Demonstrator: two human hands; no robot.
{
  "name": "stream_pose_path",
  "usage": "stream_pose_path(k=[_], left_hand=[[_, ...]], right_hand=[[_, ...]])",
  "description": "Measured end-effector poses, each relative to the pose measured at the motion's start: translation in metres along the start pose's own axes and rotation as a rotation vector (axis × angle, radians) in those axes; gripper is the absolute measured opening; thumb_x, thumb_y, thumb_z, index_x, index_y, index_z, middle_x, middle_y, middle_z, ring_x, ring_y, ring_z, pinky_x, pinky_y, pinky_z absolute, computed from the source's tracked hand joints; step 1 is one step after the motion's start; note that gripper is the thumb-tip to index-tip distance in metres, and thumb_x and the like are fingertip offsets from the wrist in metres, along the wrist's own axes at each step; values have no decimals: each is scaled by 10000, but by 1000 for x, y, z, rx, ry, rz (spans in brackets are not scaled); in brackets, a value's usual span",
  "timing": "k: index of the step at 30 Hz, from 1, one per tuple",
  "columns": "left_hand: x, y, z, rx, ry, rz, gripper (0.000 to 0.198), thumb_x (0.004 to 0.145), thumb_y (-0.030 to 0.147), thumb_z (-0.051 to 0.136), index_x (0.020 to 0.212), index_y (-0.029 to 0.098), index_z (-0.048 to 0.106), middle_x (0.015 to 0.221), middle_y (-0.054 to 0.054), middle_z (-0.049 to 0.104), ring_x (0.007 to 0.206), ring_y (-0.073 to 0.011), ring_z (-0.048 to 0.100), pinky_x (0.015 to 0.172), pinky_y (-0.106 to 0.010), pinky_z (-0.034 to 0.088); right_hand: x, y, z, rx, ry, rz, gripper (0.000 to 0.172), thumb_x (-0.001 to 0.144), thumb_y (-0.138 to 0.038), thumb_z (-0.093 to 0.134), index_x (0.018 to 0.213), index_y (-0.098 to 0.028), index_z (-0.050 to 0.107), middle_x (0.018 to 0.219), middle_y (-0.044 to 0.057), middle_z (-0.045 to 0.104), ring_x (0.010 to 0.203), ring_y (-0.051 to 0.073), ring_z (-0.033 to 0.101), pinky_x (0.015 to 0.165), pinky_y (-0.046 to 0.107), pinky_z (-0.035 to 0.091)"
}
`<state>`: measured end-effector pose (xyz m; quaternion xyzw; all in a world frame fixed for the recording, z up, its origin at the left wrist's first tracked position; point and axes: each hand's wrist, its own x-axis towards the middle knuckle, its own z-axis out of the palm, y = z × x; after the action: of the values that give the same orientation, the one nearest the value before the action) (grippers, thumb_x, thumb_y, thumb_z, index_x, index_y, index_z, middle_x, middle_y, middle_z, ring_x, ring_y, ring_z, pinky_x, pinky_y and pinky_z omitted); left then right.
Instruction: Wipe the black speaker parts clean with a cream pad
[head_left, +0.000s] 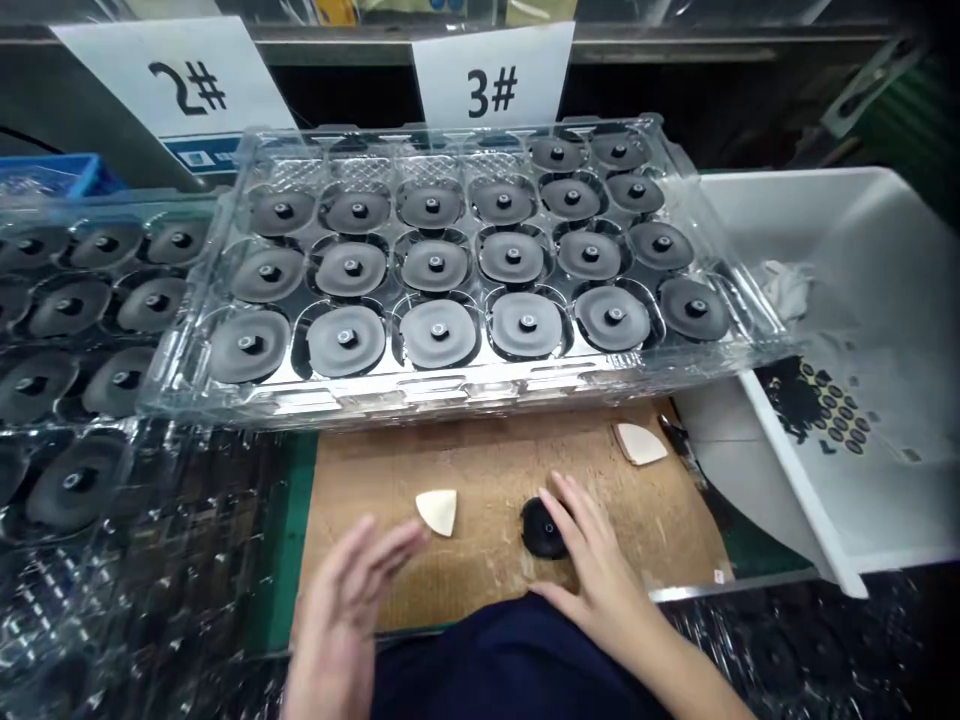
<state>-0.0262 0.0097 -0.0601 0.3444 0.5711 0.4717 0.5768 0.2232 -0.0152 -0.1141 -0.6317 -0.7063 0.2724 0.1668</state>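
Note:
My left hand [345, 610] hangs open above the cardboard mat [480, 450], fingers spread, its fingertips close to a cream triangular piece [437, 510]. My right hand [592, 570] rests on a round black disc [541, 528], with its fingers curled over the disc's right side. A second cream piece [640, 443] lies at the mat's far right corner. Beyond the mat stands a clear plastic tray [465, 395], its pockets holding rows of grey discs [435, 265] with black centre studs.
Another clear tray of discs [97, 300] lies to the left, above further clear trays. A white bin [810, 220] at right holds a crumpled white cloth [787, 288] and a sheet of black dots [821, 405]. Paper signs 2# [184, 85] and 3# [491, 80] stand behind.

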Motion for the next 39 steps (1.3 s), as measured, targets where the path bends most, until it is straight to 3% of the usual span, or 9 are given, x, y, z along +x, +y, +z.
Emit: stream_pose_path(k=[4, 10, 15, 22, 24, 28, 31, 35, 39], left_hand=[[-10, -29, 18, 393, -152, 135, 281, 841, 188, 487, 1087, 279, 589, 1048, -20, 683, 975, -155, 623, 891, -227, 459], [10, -27, 18, 754, -568, 897, 621, 730, 214, 648, 1301, 244, 408, 1182, -133, 617, 1171, -287, 496, 961, -457, 409], [15, -18, 15, 872, -558, 946, 733, 750, 173, 628, 1377, 266, 259, 1163, -156, 625, 1141, -282, 525, 924, -469, 431], [1, -30, -16, 768, -445, 818, 792, 709, 227, 677, 1380, 221, 256, 1168, -152, 622, 1122, -286, 536, 915, -429, 451], [-7, -30, -23, 639, -359, 637, 791, 671, 225, 712, 1353, 263, 313, 1220, -133, 590, 1149, -298, 512, 948, -442, 426], [-12, -17, -34, -132, -89, 16, 622, 720, 301, 671, 1276, 322, 395, 1281, -98, 545, 1155, -293, 511, 980, -449, 400], [-6, -5, -45, -666, -67, -232, 508, 767, 412, 593, 1246, 353, 435, 1269, -63, 558, 1125, -289, 536, 963, -432, 416], [1, 0, -57, -822, -89, -300, 452, 749, 408, 613, 1191, 374, 521, 1254, -25, 579, 1169, -263, 496, 972, -324, 409], [1, 3, -55, -887, -99, -329, 417, 705, 430, 639, 1112, 352, 598, 1203, -25, 618, 1146, -274, 517, 954, -316, 428]], right_hand=[[-4, -3, 29, 57, 11, 10, 628, 855, -191, 461, 1405, -281, 173, 1391, 81, 357, 1312, 257, 286, 1046, 515, 289], [14, -42, -1, 788, -152, 221, 554, 815, -467, 545, 1315, -299, 378, 1347, 90, 432, 1257, 255, 392, 1016, 435, 352], [22, -64, -3, 1183, -372, 271, 548, 779, -593, 507, 1242, -302, 484, 1301, 72, 505, 1236, 255, 422, 999, 400, 368], [30, -95, 14, 965, -496, 129, 599, 783, -639, 436, 1253, -267, 442, 1235, 102, 547, 1160, 258, 502, 909, 362, 454], [35, -101, 14, 914, -530, 55, 596, 801, -653, 374, 1250, -267, 436, 1127, 94, 600, 1021, 238, 595, 826, 335, 500], [52, -98, 23, 463, -294, -7, 472, 886, -542, 327, 1235, -249, 449, 922, 65, 594, 685, 172, 628, 635, 301, 527], [59, -87, 42, 109, -87, 40, 346, 879, -388, 420, 1165, -215, 509, 967, 95, 527, 624, 183, 593, 593, 355, 512], [52, -83, 69, 124, -104, -46, 276, 882, -255, 401, 1110, -211, 550, 1050, 116, 518, 769, 208, 610, 677, 357, 510], [53, -94, 71, 188, -158, -187, 286, 886, -201, 395, 1107, -233, 573, 848, 54, 619, 788, 191, 603, 705, 319, 492]])
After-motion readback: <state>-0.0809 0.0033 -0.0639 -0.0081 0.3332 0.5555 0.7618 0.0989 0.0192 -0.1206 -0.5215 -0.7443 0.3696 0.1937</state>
